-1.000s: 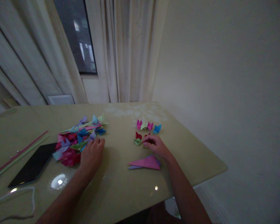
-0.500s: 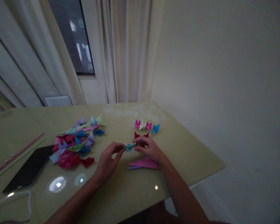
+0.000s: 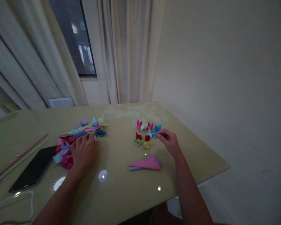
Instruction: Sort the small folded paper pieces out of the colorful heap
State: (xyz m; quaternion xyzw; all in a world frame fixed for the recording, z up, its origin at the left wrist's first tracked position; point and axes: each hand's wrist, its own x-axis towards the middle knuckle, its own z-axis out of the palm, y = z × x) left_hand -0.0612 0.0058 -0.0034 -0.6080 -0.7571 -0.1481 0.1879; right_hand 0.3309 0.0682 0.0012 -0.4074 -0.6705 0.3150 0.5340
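My left hand [image 3: 84, 150] rests with its fingers apart over the right side of a pile of colourful folded paper pieces [image 3: 64, 150]. It covers part of the pile, and its fingertips are partly lost among the papers. Between the thumb and fingers of my right hand [image 3: 170, 142] is a light blue origami piece [image 3: 151, 133], low over the table. Right behind that piece sits a darker blue origami piece [image 3: 157, 128]. Pink and pale green origami pieces [image 3: 144, 126] stand in a row to its left. Nearer me are two red pieces [image 3: 138, 136], a green one [image 3: 138, 142] and a yellow one [image 3: 146, 144].
Pink and lilac folded papers [image 3: 146, 163] lie on the glossy table [image 3: 121, 193] between my arms. At left are a black phone [image 3: 34, 168], two thin sticks, one magenta [image 3: 25, 153] and one pale green [image 3: 29, 153], and a white cable [image 3: 31, 203]. A wall [image 3: 224, 93] borders the right.
My left hand has let go of the light blue origami piece and moved left onto the pile. My right hand has carried the piece right and away from me, beside the darker blue one.
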